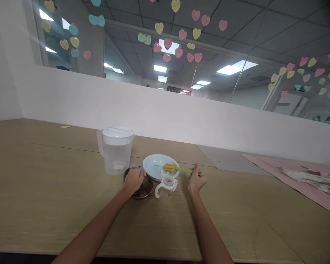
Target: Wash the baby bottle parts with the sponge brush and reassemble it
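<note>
My right hand (197,179) is closed on the green handle of a brush (170,168), whose yellow head is over the white plate (151,163). My left hand (134,179) is closed at the dark metal bowl (144,190); a small round clear thing shows just behind its fingers, and what the fingers hold is hard to make out. Between the hands stands a clear bottle (165,194) with a white two-handled collar and an open top. A small white curved piece (164,173) lies at the plate's near edge, behind the bottle.
A clear lidded pitcher (117,156) stands behind and left of the bowl on the wooden table (57,190). A pink mat (297,183) with crumpled cloth (316,179) lies at the far right. A white wall and a window with heart-shaped notes rise behind.
</note>
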{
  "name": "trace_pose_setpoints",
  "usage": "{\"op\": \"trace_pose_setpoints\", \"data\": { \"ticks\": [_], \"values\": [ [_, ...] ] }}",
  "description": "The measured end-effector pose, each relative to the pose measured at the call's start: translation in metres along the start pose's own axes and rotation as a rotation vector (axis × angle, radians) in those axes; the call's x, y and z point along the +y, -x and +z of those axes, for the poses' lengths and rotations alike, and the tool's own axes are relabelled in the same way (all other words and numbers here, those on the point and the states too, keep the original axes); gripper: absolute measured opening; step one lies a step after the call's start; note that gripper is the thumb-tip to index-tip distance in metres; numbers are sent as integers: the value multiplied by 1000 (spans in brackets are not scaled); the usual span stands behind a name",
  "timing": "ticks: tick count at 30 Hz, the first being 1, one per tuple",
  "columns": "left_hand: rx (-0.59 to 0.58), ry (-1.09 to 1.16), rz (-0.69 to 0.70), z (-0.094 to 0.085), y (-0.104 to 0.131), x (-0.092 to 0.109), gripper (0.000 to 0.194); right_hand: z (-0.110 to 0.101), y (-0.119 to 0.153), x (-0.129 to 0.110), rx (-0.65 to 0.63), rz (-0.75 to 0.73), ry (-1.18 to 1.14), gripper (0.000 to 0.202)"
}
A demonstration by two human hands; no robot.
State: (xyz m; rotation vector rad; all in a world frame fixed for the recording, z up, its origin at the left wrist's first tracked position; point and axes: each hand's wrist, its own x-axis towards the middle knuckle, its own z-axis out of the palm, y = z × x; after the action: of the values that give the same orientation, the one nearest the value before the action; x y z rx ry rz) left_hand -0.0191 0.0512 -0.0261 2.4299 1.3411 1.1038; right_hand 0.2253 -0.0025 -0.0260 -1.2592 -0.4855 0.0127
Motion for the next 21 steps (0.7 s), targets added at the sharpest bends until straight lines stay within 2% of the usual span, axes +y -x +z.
{"op": "trace_pose_setpoints", "data": {
  "ticks": [5,8,11,16,21],
  "values": [
    [-101,-5,15,4,-1,1,26,-1,7,-2,-55,-100,75,57],
    [-128,-1,11,4,-1,0,27,-1,7,0,-46,-108,88,58],
    [-121,-21,-18,4,0,-1,26,-1,5,1,-58,-108,109,58],
    [-127,-72,-58,5,1,-3,22,0,6,1,-148,-128,133,59],
    [-97,-103,-57,9,1,-4,23,3,7,8,-200,-40,60,61]
  ]
}}
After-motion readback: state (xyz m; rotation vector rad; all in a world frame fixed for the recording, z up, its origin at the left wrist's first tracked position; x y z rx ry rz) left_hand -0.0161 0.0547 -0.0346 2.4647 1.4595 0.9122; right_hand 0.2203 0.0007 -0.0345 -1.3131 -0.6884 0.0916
